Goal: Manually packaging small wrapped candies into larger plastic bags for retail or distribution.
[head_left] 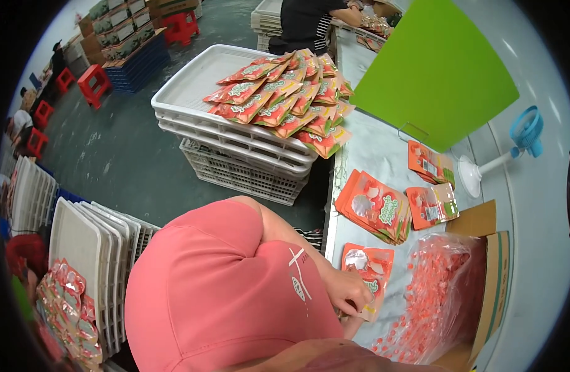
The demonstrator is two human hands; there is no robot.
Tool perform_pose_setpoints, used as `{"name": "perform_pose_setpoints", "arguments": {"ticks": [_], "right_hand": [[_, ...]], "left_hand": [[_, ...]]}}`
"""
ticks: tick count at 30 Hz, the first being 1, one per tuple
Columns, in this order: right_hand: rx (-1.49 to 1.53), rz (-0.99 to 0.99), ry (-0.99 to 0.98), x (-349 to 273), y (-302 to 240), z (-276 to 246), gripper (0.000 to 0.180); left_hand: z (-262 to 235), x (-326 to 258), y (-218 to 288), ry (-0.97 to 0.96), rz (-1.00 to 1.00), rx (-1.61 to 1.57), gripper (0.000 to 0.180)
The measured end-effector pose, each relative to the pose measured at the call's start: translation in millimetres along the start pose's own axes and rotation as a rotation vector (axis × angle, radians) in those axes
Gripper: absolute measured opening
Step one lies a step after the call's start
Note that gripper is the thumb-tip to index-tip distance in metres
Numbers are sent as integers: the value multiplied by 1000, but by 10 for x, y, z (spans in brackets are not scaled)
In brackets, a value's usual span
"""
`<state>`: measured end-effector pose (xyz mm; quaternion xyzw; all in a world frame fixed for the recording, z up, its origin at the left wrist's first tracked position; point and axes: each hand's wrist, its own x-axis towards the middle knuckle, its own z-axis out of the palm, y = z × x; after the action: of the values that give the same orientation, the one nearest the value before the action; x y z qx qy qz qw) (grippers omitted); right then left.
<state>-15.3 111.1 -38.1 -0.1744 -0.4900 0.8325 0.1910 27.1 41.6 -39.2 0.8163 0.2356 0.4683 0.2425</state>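
Bare tabletop between pouch stacks; candy box (right) blocks

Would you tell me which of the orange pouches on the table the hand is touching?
The single pouch nearest the person, under the left hand; the other piles lie farther up the table, untouched.

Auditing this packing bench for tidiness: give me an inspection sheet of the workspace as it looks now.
Surface: pale worktable, partly bare.
Job's things: one hand rests on an orange pouch; which hand, unclear.
Clutter: pouch stack, smaller pouches, carton of small sweets in a clear bag, green board, blue fan.
Hands: other hand hidden.
Cables: nothing seen.
Surroundings: white trays with pouches, red stools, a co-worker.
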Motion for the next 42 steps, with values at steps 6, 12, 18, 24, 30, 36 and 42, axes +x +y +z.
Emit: {"name": "perform_pose_setpoints", "arguments": {"ticks": [6, 12, 18, 24, 30, 36, 42], "right_hand": [[-51, 58, 62, -428, 94, -186, 44], [-107, 116, 140, -910, 153, -454, 43], [-157, 178, 223, -1390, 182, -679, 43], [-211, 244, 299, -1779, 153, -848, 42], [-263, 291, 383, -2013, 102, -956, 42], [-301, 324, 474, -2156, -57, -857, 41], [-135, 2, 454, -2259, 255, -1201, 40]], "left_hand": [[-166, 63, 0, 191, 119, 73, 36], [-274, -99, -203, -272, -40, 326, 81], [-246, -175, -283, -265, -19, 417, 84], [-367, -292, -302, -319, -280, 325, 77], [-328, -476, -194, -125, -245, 223, 68], [-368, -490, -233, -201, -355, 231, 65], [-375, -449, -82, -138, -443, 153, 59]]}}
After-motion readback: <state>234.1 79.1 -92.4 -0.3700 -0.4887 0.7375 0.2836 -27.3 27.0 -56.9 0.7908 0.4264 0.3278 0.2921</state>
